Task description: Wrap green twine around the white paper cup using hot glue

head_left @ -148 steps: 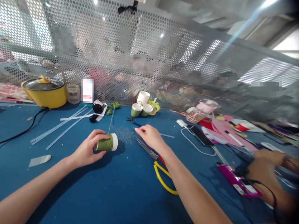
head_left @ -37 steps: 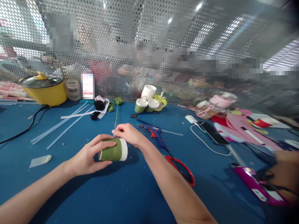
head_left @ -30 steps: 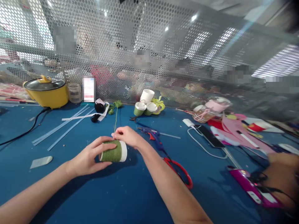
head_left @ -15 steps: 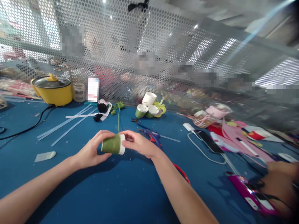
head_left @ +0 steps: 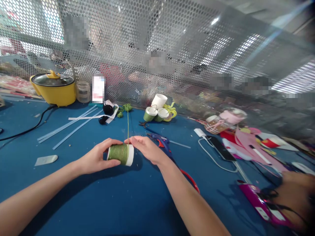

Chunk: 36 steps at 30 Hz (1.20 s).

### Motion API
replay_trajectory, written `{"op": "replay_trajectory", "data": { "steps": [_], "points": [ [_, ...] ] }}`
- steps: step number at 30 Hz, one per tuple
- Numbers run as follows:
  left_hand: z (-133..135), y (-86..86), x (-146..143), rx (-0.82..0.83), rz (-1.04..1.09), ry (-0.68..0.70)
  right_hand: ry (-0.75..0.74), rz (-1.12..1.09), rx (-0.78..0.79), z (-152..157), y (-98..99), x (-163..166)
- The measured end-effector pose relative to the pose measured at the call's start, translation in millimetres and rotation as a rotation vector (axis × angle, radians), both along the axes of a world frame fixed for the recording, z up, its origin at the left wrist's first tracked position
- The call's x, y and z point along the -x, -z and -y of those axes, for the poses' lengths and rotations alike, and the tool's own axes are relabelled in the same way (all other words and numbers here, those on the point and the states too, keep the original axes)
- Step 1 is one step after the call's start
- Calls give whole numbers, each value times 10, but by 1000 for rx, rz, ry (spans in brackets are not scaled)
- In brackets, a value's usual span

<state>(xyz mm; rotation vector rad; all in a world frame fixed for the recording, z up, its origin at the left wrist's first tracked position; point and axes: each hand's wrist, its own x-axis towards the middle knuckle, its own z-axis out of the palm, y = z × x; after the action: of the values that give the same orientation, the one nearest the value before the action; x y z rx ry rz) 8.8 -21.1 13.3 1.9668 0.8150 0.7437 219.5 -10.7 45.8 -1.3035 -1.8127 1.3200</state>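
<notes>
A white paper cup [head_left: 130,155] lies on its side in the air over the blue table, most of its wall wrapped in green yarn [head_left: 118,154]. My left hand [head_left: 99,156] grips its left end, fingers over the top and thumb along the near side. At the upper right of the cup is my right hand [head_left: 145,148], its fingertips drawn together on the yarn strand where it meets the wrapping. That strand runs taut back to a small green yarn ball [head_left: 127,107] near the mesh screen.
Other cups [head_left: 150,113], some green-wrapped, stand at the back. A blue glue gun [head_left: 159,141] and pliers [head_left: 145,124] lie beyond my right hand. A yellow electric pot [head_left: 55,88], glue sticks [head_left: 70,127] and a phone [head_left: 98,89] are left. Another person's hand [head_left: 295,196] is by a purple device [head_left: 258,201].
The cup has turned slightly and its white rim has come a little nearer. My right thumb has left the rim, and the right fingers have moved up onto the yarn strand.
</notes>
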Motion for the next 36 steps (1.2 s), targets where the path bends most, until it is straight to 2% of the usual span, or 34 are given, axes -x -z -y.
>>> {"op": "replay_trajectory", "data": {
  "steps": [5,12,16,22,26,31,33,36],
  "points": [
    [18,-27,-3,-105,-87,5,91,27,-50,-151,-56,184],
    [34,50,-14,-71,-45,-55,47,-6,-100,-367,-83,364],
    [40,77,2,-157,-66,-39,2,3,-60,-436,-58,442],
    [38,19,9,-294,-176,2,-49,127,-36,-488,-8,460],
    [29,-3,10,-293,-187,-41,98,295,-111,-463,-98,131],
    [-2,24,30,-288,-179,-95,408,538,-233,-309,-282,-671],
    [-12,41,32,-292,-177,-107,470,636,-211,-239,-247,-944],
    [-22,54,30,-297,-170,-119,482,720,-115,-172,-55,-1170]
  ]
}}
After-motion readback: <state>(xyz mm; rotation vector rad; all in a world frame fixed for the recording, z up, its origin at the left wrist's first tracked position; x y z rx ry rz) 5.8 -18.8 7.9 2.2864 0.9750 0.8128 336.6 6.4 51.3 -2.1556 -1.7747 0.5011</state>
